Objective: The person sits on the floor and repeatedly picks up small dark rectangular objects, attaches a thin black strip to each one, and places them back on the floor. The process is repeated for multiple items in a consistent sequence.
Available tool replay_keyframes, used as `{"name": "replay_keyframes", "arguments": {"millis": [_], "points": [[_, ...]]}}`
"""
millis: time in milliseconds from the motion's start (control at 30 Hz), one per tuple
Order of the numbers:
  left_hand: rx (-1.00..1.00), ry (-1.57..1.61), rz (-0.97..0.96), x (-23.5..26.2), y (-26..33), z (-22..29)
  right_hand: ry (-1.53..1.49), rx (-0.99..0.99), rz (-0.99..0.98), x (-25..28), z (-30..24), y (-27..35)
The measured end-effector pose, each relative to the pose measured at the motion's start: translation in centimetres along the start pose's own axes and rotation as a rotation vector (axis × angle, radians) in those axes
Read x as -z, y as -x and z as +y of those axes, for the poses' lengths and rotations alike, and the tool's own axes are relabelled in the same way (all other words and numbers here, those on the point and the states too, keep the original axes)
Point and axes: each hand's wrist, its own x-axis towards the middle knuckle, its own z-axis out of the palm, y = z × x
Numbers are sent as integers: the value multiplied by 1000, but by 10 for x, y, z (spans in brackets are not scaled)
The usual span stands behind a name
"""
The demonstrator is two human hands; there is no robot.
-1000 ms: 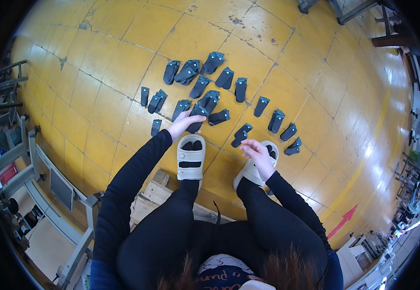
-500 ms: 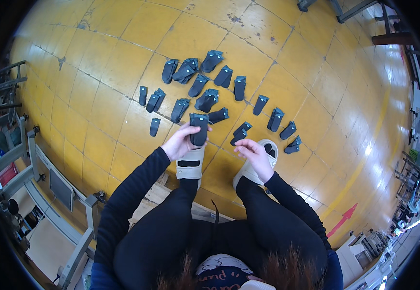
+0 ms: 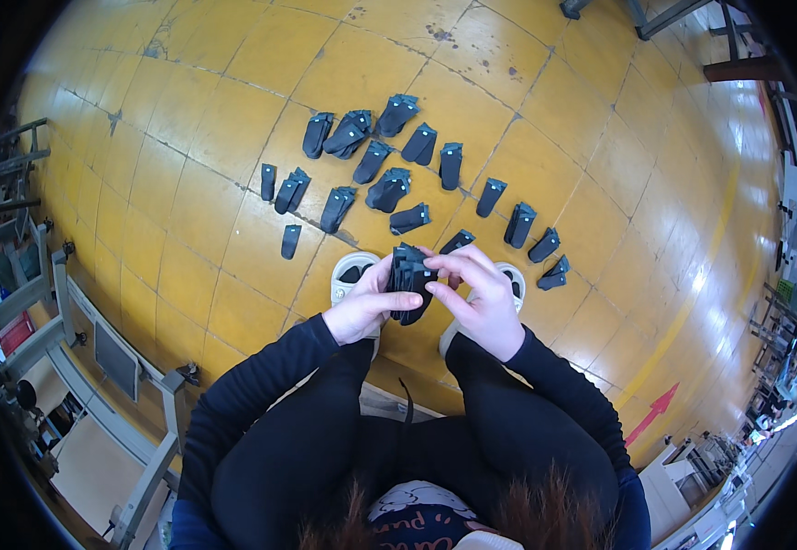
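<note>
Close in front of my knees, my left hand (image 3: 367,304) is closed round a stack of black tongue-shaped pieces (image 3: 409,299), its thumb across the front. The pieces look flat and soft, with dark green-grey ends and small pale tags. My right hand (image 3: 483,302) pinches the right edge of the same stack near its upper end. Just beyond my right fingers a similar black piece (image 3: 458,241) lies on the floor, partly hidden. Another small bundle (image 3: 409,218) rests a little farther out.
Several more bundles lie spread over the yellow tiled floor (image 3: 206,110), among them a thick one (image 3: 389,190) and a lone piece (image 3: 290,242) to the left. My shoes (image 3: 354,266) flank the stack. A metal frame (image 3: 174,412) stands at left; a red arrow (image 3: 652,412) marks the floor at right.
My left hand has drawn the stack nearer and to the right. My right hand, formerly apart from it above a floor bundle, has moved up against the stack and grips its edge.
</note>
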Motion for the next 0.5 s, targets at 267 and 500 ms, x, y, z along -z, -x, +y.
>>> {"name": "replay_keyframes", "arguments": {"millis": [267,500], "points": [[28,-56,46,-3,5,-10,-33,-56,-47,7,2,2],[-17,313,23,11,8,-6,13,163,-104,7,-11,4]]}}
